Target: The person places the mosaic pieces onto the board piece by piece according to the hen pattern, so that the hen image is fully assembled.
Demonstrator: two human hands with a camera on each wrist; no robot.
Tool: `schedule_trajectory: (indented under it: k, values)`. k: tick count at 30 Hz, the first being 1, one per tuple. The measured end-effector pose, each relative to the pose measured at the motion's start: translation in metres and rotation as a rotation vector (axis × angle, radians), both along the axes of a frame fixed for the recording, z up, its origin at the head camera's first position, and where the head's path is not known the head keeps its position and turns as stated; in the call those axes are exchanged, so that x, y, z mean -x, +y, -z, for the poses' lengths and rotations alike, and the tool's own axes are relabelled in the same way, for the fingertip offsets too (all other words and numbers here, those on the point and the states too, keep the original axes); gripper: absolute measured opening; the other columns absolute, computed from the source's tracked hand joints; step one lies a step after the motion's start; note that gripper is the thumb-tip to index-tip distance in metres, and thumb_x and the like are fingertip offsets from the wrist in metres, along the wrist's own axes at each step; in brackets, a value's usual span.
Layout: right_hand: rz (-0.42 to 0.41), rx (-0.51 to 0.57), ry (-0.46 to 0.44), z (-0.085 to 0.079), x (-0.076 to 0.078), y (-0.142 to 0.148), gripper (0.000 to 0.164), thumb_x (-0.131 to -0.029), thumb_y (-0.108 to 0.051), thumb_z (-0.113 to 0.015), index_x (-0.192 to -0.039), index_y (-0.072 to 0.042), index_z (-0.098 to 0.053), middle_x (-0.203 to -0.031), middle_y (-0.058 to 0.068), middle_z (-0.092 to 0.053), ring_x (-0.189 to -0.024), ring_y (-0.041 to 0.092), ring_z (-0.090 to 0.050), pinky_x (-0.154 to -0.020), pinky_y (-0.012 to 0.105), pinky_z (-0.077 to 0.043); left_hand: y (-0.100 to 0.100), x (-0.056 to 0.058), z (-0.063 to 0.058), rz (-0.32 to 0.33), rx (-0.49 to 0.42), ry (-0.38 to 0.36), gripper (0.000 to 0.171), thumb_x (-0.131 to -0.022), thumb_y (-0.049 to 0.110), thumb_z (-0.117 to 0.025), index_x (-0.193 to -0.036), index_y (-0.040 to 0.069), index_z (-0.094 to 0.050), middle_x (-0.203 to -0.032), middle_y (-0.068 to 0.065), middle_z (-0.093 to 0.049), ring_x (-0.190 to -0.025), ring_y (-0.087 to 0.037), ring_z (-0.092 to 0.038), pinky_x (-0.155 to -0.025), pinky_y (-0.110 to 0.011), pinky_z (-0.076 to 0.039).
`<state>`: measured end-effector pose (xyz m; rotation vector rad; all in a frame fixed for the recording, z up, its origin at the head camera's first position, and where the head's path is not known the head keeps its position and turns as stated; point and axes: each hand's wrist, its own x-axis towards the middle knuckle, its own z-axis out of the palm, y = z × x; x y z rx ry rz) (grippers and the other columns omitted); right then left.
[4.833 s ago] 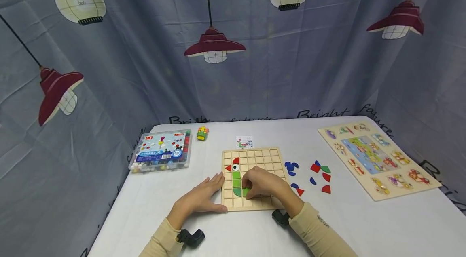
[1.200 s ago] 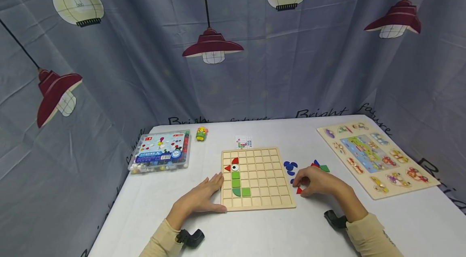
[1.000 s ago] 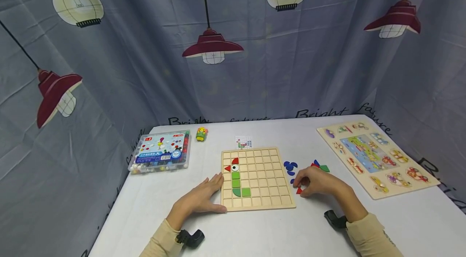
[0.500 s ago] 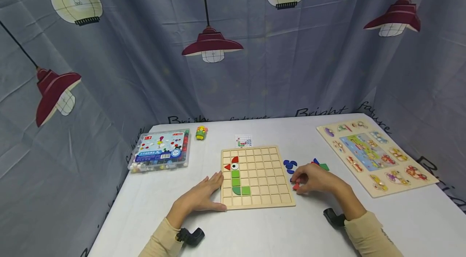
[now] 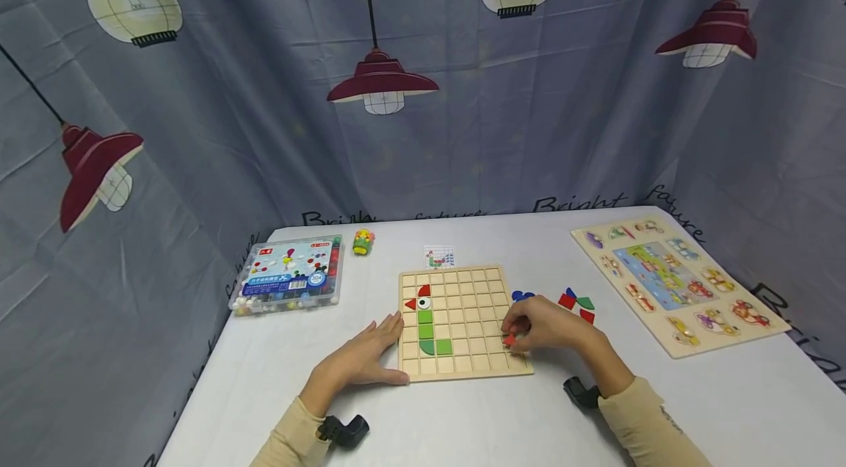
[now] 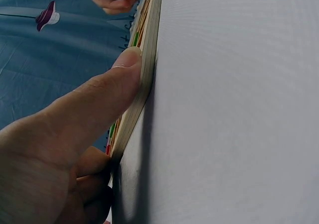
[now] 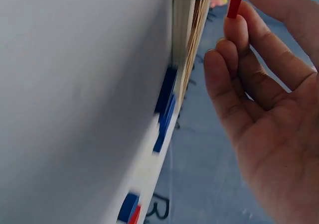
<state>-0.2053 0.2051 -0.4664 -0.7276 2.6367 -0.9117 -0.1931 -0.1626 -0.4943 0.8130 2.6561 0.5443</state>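
Observation:
My right hand (image 5: 545, 324) pinches a red triangular piece (image 5: 509, 340) between thumb and fingers above the right edge of the wooden grid board (image 5: 472, 320). The right wrist view shows the red piece (image 7: 235, 4) edge-on between the fingertips. My left hand (image 5: 363, 357) lies with straight fingers against the board's left edge, and its thumb (image 6: 107, 92) touches the rim near the front corner. Set in the board's left columns are red pieces, a white eye piece (image 5: 424, 303), green squares (image 5: 426, 331) and a dark green rounded piece (image 5: 427, 346).
Blue pieces (image 5: 522, 296) lie right of the board, partly hidden by my right hand. Red and green pieces (image 5: 585, 302) lie farther right. Around are a pattern card (image 5: 439, 256), a small toy figure (image 5: 363, 241), a plastic box of beads (image 5: 287, 276) and a picture puzzle board (image 5: 681, 283).
My right hand went from the board to the loose pieces at the right, picked up the red triangle and has moved back left over the board's edge. The left hand has stayed put.

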Motion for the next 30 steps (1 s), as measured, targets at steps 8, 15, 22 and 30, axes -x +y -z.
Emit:
schedule_trajectory:
  k: [8,15,22,30]
  values:
    - [-0.08,-0.008,0.029,-0.003,0.003,-0.033,0.021,-0.07,-0.013,-0.085,-0.086,-0.013,-0.072,-0.078,-0.009,-0.065,-0.07,0.004,-0.054,-0.061,0.016,-0.05,0.0,0.001,0.0,0.008,0.001,0.002,0.107,-0.077,0.064,-0.069,-0.153,0.003,-0.024,-0.164,-0.012,-0.016,-0.152,-0.026,-0.018,-0.126,-0.045,-0.016]
    - [-0.134,-0.04,0.052,-0.01,0.002,-0.064,0.019,-0.069,-0.01,-0.084,-0.084,-0.014,-0.073,-0.077,-0.011,-0.065,-0.07,0.004,-0.054,-0.063,0.017,-0.05,0.0,0.0,-0.002,0.005,0.004,0.004,0.107,-0.077,0.063,-0.07,-0.153,0.003,-0.025,-0.163,-0.012,-0.017,-0.152,-0.026,-0.019,-0.125,-0.045,-0.017]
    - [-0.193,-0.061,0.017,-0.012,0.001,-0.092,0.017,-0.069,-0.008,-0.083,-0.081,-0.015,-0.073,-0.076,-0.009,-0.065,-0.067,0.002,-0.054,-0.061,0.016,-0.05,0.0,0.001,-0.002,0.012,-0.002,0.015,0.106,-0.078,0.063,-0.07,-0.153,0.002,-0.026,-0.163,-0.013,-0.018,-0.151,-0.026,-0.019,-0.125,-0.046,-0.017]
    - [-0.247,-0.133,0.009,-0.006,-0.002,-0.11,0.017,-0.07,-0.011,-0.086,-0.078,-0.017,-0.072,-0.074,-0.014,-0.062,-0.066,-0.001,-0.051,-0.061,0.013,-0.048,0.0,0.001,0.0,0.009,0.0,0.015,0.107,-0.077,0.064,-0.069,-0.153,0.003,-0.025,-0.163,-0.012,-0.017,-0.152,-0.026,-0.019,-0.125,-0.045,-0.017]
